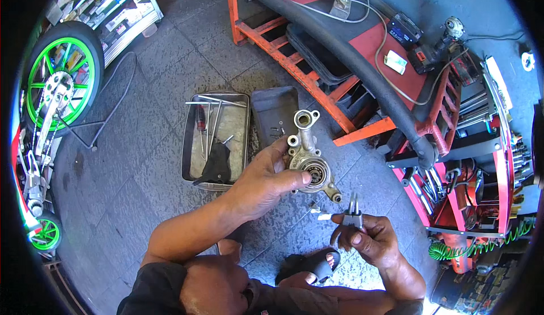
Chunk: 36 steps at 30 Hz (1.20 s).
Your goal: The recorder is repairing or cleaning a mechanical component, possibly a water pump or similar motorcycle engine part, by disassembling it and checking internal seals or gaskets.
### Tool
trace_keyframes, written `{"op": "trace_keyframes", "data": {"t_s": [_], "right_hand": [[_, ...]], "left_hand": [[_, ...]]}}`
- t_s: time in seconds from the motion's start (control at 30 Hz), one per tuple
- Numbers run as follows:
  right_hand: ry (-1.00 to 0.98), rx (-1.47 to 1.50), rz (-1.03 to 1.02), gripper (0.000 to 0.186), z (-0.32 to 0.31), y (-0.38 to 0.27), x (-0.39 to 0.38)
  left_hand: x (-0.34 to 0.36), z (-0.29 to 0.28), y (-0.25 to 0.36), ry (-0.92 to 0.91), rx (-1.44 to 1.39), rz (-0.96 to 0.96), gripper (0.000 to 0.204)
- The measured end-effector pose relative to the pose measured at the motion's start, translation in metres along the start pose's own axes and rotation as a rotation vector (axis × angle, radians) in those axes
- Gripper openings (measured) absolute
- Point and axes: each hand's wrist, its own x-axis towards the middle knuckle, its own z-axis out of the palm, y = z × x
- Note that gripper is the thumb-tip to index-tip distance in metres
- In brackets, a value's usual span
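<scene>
Two bare hands work above a tiled floor, as seen from the head camera. The left hand [258, 182] grips a metal casting [307, 144] by its left side, its thumb lying over the left edge of the round bearing [318, 174]. The casting's long axis runs from far left to near right. Near and to the right, the right hand [378, 244] pinches a two-pronged tool [352, 220] between thumb and fingers; the prongs point to the far side, just beside the casting's near lug [336, 197] and seemingly apart from it. The bearing lies far and left of the prongs, partly covered by the thumb. Beyond the left hand sit a metal tray [235, 128] of rods and a dark tray [269, 102] with small hardware; farther right stands an orange-framed bench [306, 78].
</scene>
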Motion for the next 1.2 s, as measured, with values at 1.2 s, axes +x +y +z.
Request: {"op": "trace_keyframes", "data": {"t_s": [1.2], "right_hand": [[-0.078,0.105,-0.012,0.036,-0.038,-0.032,-0.032]], "left_hand": [[0.088,0.064,-0.006,-0.067,0.151,-0.142,0.028]]}}
